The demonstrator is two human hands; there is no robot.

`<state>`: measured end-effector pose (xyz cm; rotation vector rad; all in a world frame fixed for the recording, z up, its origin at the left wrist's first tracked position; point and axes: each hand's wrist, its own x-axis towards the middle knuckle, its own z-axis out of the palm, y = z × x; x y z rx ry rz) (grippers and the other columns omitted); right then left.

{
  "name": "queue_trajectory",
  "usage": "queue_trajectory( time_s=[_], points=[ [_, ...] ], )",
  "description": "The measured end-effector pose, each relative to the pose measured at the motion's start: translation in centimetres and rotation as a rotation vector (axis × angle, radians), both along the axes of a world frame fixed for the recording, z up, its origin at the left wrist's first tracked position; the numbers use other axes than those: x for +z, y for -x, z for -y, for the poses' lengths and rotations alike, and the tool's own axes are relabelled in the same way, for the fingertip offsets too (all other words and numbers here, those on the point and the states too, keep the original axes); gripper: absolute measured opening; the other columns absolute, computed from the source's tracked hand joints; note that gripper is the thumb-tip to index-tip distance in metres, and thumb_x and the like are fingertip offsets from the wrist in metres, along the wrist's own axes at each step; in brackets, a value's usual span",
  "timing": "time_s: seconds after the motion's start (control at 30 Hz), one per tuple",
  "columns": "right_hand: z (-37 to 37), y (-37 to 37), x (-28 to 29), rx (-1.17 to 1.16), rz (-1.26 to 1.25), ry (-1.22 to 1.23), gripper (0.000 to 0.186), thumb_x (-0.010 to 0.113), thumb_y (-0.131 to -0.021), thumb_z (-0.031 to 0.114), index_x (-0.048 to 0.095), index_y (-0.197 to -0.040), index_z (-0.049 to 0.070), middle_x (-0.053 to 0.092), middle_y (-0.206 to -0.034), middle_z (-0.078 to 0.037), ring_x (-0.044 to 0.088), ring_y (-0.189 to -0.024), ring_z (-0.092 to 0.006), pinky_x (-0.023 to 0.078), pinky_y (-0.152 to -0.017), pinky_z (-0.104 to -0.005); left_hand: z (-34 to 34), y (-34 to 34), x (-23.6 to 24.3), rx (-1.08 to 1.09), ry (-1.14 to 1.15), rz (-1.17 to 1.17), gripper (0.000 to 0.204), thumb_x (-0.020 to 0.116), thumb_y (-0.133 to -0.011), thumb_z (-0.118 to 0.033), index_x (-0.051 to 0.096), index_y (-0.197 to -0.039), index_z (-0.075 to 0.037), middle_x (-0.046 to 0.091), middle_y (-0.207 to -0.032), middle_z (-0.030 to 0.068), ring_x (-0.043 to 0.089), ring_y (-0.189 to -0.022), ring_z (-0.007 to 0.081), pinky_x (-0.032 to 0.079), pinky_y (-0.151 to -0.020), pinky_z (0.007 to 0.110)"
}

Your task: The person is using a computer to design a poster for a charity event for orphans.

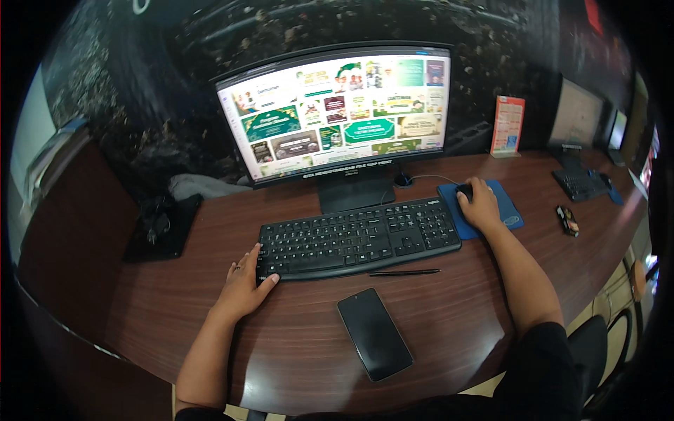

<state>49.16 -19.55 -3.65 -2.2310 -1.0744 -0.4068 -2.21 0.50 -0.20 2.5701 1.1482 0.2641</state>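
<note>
My right hand [479,205] is closed over a black computer mouse [464,190], which rests on a blue mouse pad [507,203]. At the left end of the black keyboard [330,242], my left hand [246,286] lies with its fingers apart, the thumb by the lower left corner keys. Behind the keyboard stands a monitor [337,116], its lit screen filled with a grid of mostly green and white graphic designs. A black pen or stylus [405,272] lies along the keyboard's front edge. Nearer to me is a smartphone [375,334] with a dark screen.
A black flat item [179,228] with a bundled cable sits at the left. An orange card stand [507,126] is at the back right. Farther right are a second monitor [576,116], another keyboard [580,184] and a small dark object [567,220]. A chair [588,351] stands lower right.
</note>
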Motion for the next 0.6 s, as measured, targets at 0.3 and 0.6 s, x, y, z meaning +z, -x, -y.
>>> queue_trajectory(
  time_s=[0.3,0.6],
  points=[
    [0.03,-0.18,-0.01,-0.021,-0.006,0.018,0.04,0.071,-0.089,0.026,0.06,-0.121,0.005,0.064,-0.123,-0.017,0.063,-0.113,-0.039,0.049,-0.096,-0.0501,-0.24,-0.08,-0.67,0.012,-0.004,0.028,0.083,0.065,-0.098,-0.035,0.023,-0.161,0.0,0.045,-0.154,0.0297,0.037,-0.148,0.0441,0.018,-0.126,0.051],
    [-0.01,0.03,0.08,-0.041,-0.03,0.091,0.055,0.07,-0.091,0.029,0.055,-0.139,0.005,0.061,-0.133,-0.017,0.06,-0.122,-0.0368,0.046,-0.103,-0.0482,-0.35,0.01,-0.5,0.007,0.007,0.04,0.084,0.065,-0.099,-0.037,0.022,-0.161,-0.001,0.044,-0.156,0.0292,0.036,-0.148,0.0471,0.019,-0.125,0.05]
  ],
)
